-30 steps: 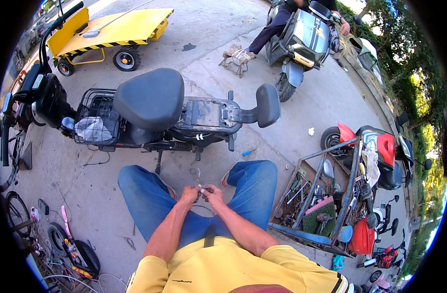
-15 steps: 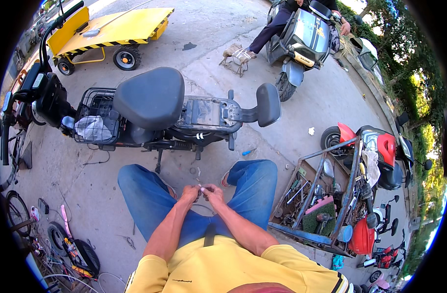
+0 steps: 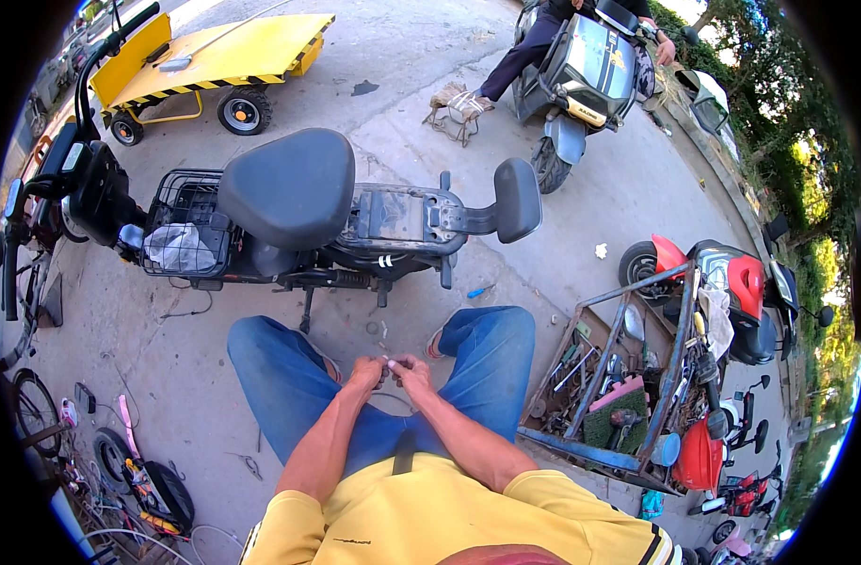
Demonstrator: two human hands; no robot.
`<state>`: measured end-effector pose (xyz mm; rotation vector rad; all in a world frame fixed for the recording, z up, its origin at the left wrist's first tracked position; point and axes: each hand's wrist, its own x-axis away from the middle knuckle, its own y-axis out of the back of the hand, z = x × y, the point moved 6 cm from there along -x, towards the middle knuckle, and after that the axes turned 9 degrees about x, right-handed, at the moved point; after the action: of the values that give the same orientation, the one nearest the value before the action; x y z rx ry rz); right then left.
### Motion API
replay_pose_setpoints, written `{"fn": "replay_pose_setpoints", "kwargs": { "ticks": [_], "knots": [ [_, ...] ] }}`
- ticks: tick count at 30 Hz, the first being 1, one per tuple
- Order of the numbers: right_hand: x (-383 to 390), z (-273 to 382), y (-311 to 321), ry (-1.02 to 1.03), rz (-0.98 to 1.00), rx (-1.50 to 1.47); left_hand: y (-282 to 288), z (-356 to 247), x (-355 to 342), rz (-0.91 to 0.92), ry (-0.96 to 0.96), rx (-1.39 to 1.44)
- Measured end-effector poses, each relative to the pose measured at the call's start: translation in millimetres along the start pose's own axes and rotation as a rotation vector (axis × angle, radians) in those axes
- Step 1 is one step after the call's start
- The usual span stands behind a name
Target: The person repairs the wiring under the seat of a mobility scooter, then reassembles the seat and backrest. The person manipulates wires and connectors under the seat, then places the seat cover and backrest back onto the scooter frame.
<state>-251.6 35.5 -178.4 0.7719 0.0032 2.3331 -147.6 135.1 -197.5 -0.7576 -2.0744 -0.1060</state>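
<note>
Between my knees, my left hand and my right hand meet with curled fingers, fingertips pinched close together. Whatever they pinch is too small to make out; a tiny pale bit shows at the fingertips. Just beyond my knees stands a black electric scooter, sideways to me, with a dark seat, a rear backrest and a wire basket holding a crumpled white plastic bag. A blue-handled tool lies on the ground between the scooter and my right knee.
On my right is a blue metal-framed tool cart full of tools, including a drill. A red scooter stands behind it. Far left is a yellow flatbed cart. A person sits by a parked scooter. Bicycle parts and a tyre lie at left.
</note>
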Motion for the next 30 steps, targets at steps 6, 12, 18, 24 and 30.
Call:
{"fn": "replay_pose_setpoints", "kwargs": {
  "ticks": [6,12,18,24,30],
  "knots": [
    [-3,-5,-1,-0.004,0.008,-0.014,2,1,-1,-0.012,0.019,0.004],
    [-3,-7,2,-0.052,-0.001,0.056,0,1,1,-0.02,0.036,-0.026],
    [-1,-1,0,0.0,0.008,-0.022,2,6,-7,-0.017,0.017,-0.008],
    [-4,-13,-2,-0.054,0.016,-0.008,0,1,3,0.009,0.013,-0.013],
    [-1,-7,-2,-0.08,0.048,-0.051,-1,-2,10,0.008,0.012,0.008]
  ]
}}
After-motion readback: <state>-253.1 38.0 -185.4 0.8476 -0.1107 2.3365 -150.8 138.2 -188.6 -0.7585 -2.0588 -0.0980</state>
